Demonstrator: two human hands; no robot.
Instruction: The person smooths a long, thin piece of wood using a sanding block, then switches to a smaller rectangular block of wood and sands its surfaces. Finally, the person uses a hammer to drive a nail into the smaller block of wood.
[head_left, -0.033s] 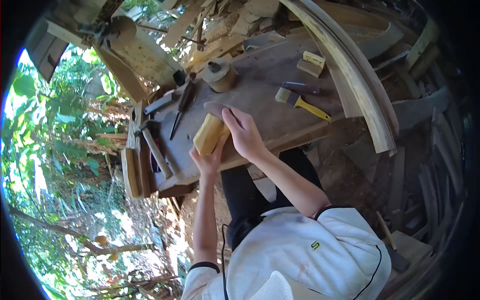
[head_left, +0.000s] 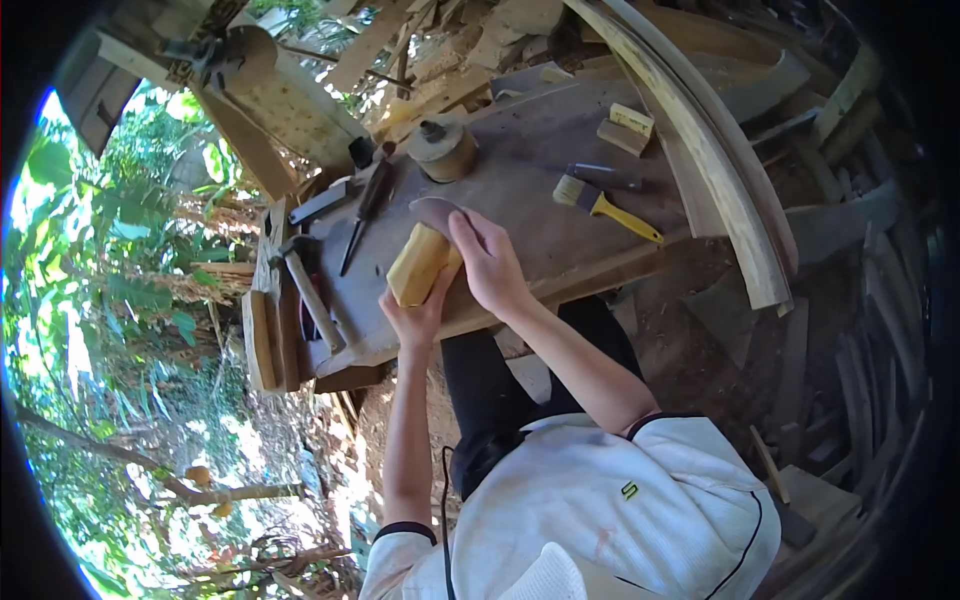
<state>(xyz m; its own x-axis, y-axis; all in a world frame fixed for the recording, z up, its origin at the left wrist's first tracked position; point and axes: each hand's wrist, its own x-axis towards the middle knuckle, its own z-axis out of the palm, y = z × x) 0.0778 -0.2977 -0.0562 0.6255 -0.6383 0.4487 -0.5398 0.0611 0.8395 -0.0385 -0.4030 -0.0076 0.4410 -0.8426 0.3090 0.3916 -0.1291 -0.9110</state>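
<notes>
My left hand (head_left: 412, 320) is closed round the lower end of a yellowish wood block (head_left: 418, 268), holding it tilted above the near edge of the workbench (head_left: 540, 230). In my right hand (head_left: 488, 268) is a flat dark brown piece with a rounded end (head_left: 434, 212); its exact kind cannot be made out. The fingers pinch this piece over the far end of the block, thumb on top. My right fingertips are partly hidden behind the hand.
Left on the bench are a hammer (head_left: 312, 298), a pointed tool with a dark handle (head_left: 368, 205) and a grey bar (head_left: 320, 202). Beyond stands a round lidded pot (head_left: 441, 150). A yellow-handled brush (head_left: 608, 208), small wood blocks (head_left: 626, 130) and a long curved plank (head_left: 700, 140) lie right.
The flat brown piece sits at a slightly different tilt over the block's far end. Both hands keep their holds.
</notes>
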